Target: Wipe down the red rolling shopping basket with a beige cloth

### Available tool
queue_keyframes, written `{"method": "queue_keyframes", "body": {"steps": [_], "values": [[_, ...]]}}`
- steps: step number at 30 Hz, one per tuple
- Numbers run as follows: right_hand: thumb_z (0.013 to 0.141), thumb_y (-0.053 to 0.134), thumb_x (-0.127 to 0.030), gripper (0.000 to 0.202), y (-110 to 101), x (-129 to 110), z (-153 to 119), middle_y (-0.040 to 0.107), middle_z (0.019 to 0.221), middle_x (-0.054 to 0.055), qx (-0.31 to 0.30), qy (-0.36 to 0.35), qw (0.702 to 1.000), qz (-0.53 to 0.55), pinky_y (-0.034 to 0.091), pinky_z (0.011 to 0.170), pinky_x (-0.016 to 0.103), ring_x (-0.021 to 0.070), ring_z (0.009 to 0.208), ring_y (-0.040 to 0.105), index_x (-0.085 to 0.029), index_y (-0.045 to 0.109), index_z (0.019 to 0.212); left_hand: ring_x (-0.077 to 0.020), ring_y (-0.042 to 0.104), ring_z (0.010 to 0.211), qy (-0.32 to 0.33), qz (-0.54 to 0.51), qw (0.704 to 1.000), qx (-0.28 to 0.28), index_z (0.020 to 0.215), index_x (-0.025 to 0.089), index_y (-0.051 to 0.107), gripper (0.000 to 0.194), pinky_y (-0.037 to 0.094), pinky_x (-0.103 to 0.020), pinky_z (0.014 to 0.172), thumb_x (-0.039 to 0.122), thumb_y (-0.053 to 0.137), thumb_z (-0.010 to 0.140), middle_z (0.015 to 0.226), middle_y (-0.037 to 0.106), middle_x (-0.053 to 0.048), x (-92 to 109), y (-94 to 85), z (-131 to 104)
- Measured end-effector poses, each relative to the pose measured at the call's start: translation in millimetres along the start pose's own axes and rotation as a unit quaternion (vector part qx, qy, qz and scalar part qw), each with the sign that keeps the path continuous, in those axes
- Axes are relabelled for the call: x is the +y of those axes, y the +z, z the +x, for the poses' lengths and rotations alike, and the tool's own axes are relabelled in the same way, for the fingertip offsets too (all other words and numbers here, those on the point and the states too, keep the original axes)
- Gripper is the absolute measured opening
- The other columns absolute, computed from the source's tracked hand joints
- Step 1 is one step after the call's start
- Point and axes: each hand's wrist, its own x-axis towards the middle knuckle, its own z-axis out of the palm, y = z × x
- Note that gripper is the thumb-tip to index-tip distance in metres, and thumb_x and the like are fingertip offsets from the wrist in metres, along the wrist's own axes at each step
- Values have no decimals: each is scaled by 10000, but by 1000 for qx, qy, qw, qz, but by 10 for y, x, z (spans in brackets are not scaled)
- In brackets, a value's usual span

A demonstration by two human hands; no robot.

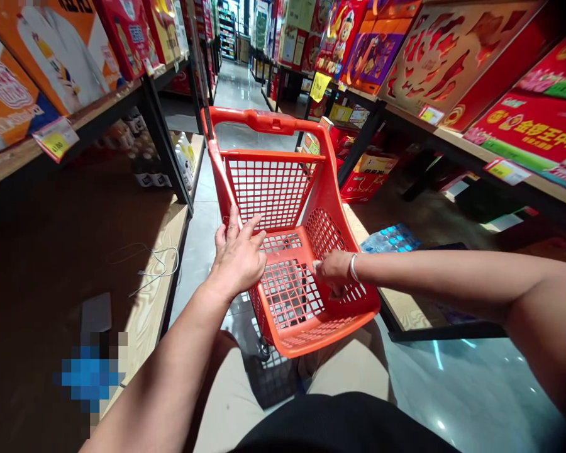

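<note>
An orange-red plastic shopping cart [330, 332] with grid-patterned walls stands directly before me, its handle [273, 121] at the far end. My left hand [239, 255] lies palm down over the cart's left rim, fingers spread and pointing away. Reaching in over the right side, my right hand [334, 272] is inside the basket near its right wall. Its fingers are curled, and a small pale bit shows at their tips; what it is I cannot make out. A light-coloured band [354, 268] circles my right wrist.
Shelves with boxed goods line both sides of the narrow aisle. A loose white cable [163, 264] lies on the lower left shelf. Shrink-wrapped bottles with blue caps [390, 239] sit low at the right. A tiled floor [238, 85] runs on beyond the cart.
</note>
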Motion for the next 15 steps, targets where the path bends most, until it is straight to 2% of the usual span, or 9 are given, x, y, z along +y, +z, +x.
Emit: {"method": "queue_keyframes", "body": {"steps": [3,5,7,9,13,15], "values": [[842,756,-323,385,-223,405,136,646,1233,197,66,76,995,-20,427,960,459,364,1188,541,-129,692,1169,-400,-33,1587,0,2,1000,-10,1341,214,680,520,259,-681,1216,239,481,861,1650,372,-54,-4,-1,12],[944,618,-324,338,-318,636,250,590,1319,205,130,118,984,-27,413,959,465,369,1223,507,-130,664,1217,-399,-36,1588,-3,-6,1000,-16,1363,204,665,534,301,-674,1205,241,474,865,1658,354,-57,-5,-1,16],[968,569,-302,320,-306,707,325,562,1356,194,161,139,977,-28,419,930,442,351,1211,507,-136,653,1230,-393,-26,1590,-13,-22,1000,-15,1354,210,673,531,344,-675,1187,233,463,866,1659,351,-48,-5,7,15],[946,597,-277,309,-183,590,327,593,1303,194,141,133,981,-21,436,880,412,328,1161,533,-125,657,1208,-380,0,1594,-30,-42,999,-5,1314,224,699,514,376,-674,1172,216,453,863,1650,366,-32,-6,29,10],[972,508,-223,264,228,66,133,689,1055,154,76,83,994,-3,460,788,358,264,999,607,-130,679,1150,-349,17,1599,-34,-82,995,37,1285,221,712,506,335,-655,1219,195,438,861,1607,433,-26,-28,116,-5],[902,621,-224,200,392,-137,18,708,971,96,45,23,998,22,464,766,329,228,908,625,-165,709,1072,-338,-5,1600,-19,-98,993,58,1286,220,710,508,271,-646,1256,193,432,861,1583,463,-28,-48,163,-8]]}}
